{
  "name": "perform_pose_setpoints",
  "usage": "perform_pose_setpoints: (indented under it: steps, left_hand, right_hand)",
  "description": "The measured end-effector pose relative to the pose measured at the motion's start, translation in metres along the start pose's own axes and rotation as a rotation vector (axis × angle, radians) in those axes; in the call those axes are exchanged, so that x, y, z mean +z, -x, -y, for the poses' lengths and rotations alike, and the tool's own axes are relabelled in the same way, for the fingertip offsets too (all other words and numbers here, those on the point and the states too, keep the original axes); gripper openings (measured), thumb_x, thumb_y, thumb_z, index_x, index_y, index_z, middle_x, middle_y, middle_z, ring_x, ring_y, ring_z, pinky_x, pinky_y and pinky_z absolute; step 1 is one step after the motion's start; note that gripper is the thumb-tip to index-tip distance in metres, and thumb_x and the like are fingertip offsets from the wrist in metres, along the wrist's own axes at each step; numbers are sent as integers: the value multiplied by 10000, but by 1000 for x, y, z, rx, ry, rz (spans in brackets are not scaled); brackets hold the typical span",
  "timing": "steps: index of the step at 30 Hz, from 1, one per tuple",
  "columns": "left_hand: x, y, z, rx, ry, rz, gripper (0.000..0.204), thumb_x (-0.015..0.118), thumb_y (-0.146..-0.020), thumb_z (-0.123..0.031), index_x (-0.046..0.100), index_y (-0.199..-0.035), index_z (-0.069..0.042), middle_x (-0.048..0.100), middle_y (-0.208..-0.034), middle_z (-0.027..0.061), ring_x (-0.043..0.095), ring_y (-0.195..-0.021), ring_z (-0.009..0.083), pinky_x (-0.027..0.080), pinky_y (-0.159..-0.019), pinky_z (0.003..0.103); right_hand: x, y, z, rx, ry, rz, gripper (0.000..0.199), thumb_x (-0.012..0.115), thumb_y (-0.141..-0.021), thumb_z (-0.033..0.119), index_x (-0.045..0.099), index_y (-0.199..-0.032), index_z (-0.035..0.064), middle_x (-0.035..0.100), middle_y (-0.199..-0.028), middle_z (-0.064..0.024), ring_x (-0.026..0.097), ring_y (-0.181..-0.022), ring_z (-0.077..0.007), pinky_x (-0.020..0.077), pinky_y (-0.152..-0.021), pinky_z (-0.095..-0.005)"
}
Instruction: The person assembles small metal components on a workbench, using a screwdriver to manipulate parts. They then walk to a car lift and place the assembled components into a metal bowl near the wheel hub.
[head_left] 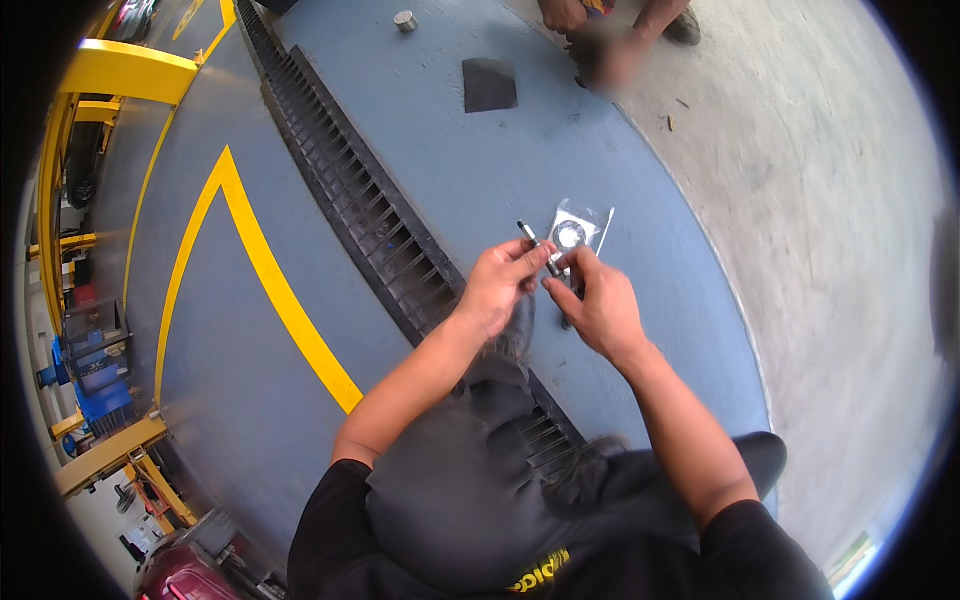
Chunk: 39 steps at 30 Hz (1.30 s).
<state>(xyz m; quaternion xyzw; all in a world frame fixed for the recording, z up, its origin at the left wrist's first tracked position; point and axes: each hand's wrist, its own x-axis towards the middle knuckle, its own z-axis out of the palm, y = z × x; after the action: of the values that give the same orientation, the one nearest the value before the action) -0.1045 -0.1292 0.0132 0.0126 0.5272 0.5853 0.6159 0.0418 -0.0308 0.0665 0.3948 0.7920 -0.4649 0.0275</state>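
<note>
The floor (560,150) is smooth and blue-gray here, and on the right it meets a strip of pale concrete (800,200). A thick yellow line (284,280) bends to a sharp point on the left. A long black drain grate (350,170) runs slantwise across the floor and under the person's legs. At the far left stand a yellow steel frame (130,72) and, low down, part of a dark red car (190,578).

The person is low down over the grate, with 2 bare hands in front. The left hand (500,285) pinches a thin rod (528,232), dark with shiny silver parts, between its thumb and fingers. The rod tilts, with its top end poking out past the left hand. The right hand (600,305) has its fingers bent close around the low end of the rod; I cannot tell if they grip it.

Just past the hands is a clear plastic bag (590,214) with 1 round, shiny ring (569,236) showing.

Farther off, 1 dark square sheet (490,86) lies flat on the floor, and 1 small silver can (405,22) is near the top edge. Another person's hand (563,14) and shoe (684,28) show at the top right.
</note>
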Motion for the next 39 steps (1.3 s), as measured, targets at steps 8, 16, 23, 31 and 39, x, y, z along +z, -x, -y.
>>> perform_pose_setpoints:
  steps: [8,16,23,31,39]
  left_hand:
    - [5,8,2,-8,86,-11,257,713,-984,-251,701,-1142,-49,705,-1011,-10,520,-783,50,400,-697,219]
    - [-21,5,-1,16,64,-57,247,720,-977,-240,710,-1104,-28,678,-944,-15,515,-762,49,415,-689,220]
    - [-20,8,-6,30,185,73,274,690,-995,-287,701,-1130,-48,646,-940,-7,577,-851,94,458,-757,263]
    - [-45,-22,-17,25,41,26,268,607,-1039,-304,660,-1039,-41,654,-1025,74,543,-835,104,461,-704,264]
    - [-67,-14,-11,-264,-215,44,240,596,-1021,-289,652,-1075,-62,632,-989,43,555,-867,131,463,-723,280]
  right_hand:
    - [23,-9,1,-71,72,-197,300,712,-900,288,633,-1075,59,722,-843,-157,711,-811,-342,540,-692,-449]
    - [26,-10,1,45,-267,-16,357,693,-935,334,652,-1109,25,699,-808,-133,687,-759,-275,518,-687,-403]
    - [27,-16,-9,287,-1338,400,349,490,-1091,364,632,-1123,48,335,-638,69,261,-569,-69,248,-540,-251]
    - [26,-35,-52,143,-334,231,422,557,-1046,413,716,-1106,27,608,-821,-43,542,-770,-192,441,-718,-366]
    - [36,-44,-130,509,-654,87,363,643,-1006,371,692,-1075,17,654,-954,-75,578,-898,-157,466,-786,-330]
